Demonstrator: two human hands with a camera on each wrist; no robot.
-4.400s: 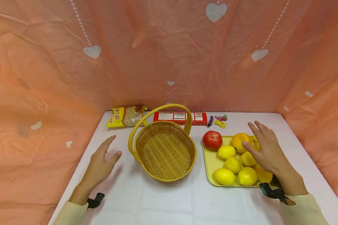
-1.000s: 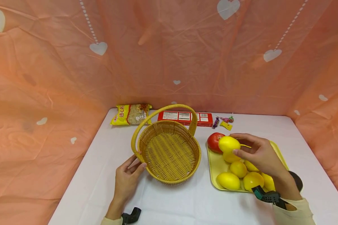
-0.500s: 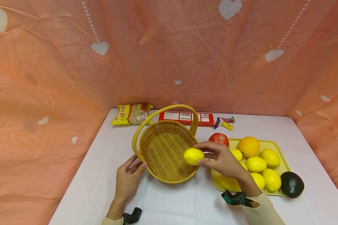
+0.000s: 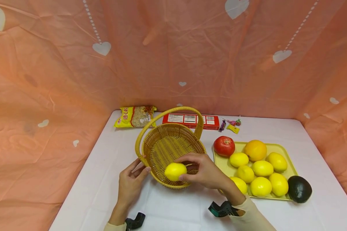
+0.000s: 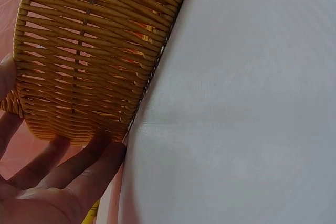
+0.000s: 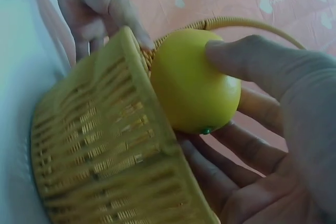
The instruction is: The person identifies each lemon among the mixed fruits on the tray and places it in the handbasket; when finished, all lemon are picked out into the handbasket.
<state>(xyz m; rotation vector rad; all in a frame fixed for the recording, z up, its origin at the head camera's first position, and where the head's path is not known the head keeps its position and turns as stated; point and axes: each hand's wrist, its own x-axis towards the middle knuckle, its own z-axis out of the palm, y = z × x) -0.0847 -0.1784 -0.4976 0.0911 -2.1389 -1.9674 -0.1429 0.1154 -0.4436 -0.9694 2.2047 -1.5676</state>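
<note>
Right hand (image 4: 203,173): I see fingers curled round lemon (image 4: 175,171), inside wicker basket (image 4: 162,150) near rim.
Left hand (image 4: 130,183): straight fingers pressed against basket's left wall.

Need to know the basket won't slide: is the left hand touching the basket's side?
Touching. The left wrist view shows the left hand with its fingertips pressed against the woven wall of the basket; the head view agrees.
</note>
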